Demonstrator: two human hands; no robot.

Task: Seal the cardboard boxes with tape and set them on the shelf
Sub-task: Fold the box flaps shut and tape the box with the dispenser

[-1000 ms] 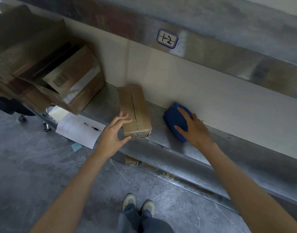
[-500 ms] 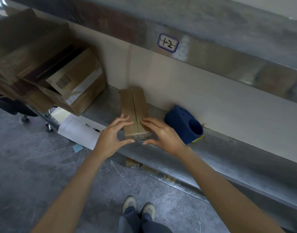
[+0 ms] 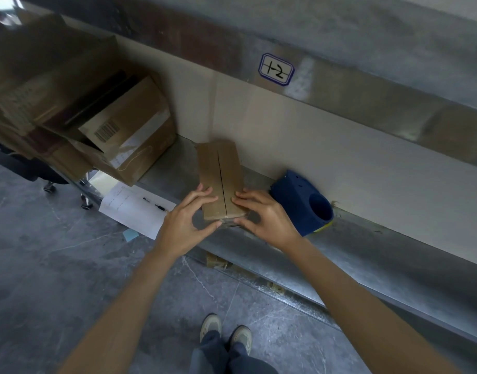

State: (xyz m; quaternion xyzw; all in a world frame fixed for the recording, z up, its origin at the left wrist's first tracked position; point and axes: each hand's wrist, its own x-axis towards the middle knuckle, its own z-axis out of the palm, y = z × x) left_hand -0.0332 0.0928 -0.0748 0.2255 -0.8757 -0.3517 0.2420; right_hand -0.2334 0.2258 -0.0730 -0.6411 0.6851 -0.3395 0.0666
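Grey veined stone floor [image 3: 56, 265], cream back wall [image 3: 340, 157] — chair castors [image 3: 50, 187] at left.

A long shiny metal shelf [image 3: 353, 247] runs along the pale wall. A small brown box [image 3: 218, 168] lies flat on it, with a dark slit down the middle of its top. Just beside the box, to the right, sits a dark blue tape holder [image 3: 294, 201]. At the left end, a big cardboard box [image 3: 135, 136] rests tilted on the shelf. A white sheet of paper [image 3: 135, 209] lies on the grey floor [image 3: 43, 265].
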